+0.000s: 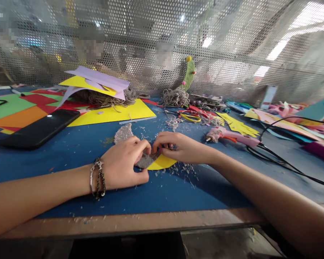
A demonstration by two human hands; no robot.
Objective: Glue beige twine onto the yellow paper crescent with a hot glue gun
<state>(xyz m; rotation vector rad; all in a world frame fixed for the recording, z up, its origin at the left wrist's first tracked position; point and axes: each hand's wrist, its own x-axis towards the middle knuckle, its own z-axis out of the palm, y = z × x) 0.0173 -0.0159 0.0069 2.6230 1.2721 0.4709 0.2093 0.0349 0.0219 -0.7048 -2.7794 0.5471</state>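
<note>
A crescent-shaped piece (123, 133) lies on the blue tabletop, its left and middle part covered in grey fibre, perhaps twine. Bare yellow (162, 163) shows at its right end. My left hand (124, 162), with bracelets on the wrist, holds the crescent down, fingers bent over it and thumb by its near edge. Over the yellow end, my right hand (178, 146) has its fingers curled together against the piece. Whatever its fingertips pinch is hidden. Grey fibre scraps (187, 172) are scattered around the crescent.
A black phone (40, 129) lies at left beside coloured sheets (18, 108). Grey twine bundles (175, 97) and yellow-handled scissors (190, 117) are behind. A pink glue gun (232, 136) with black cables lies right. Perforated metal mesh (140, 46) stands at the back.
</note>
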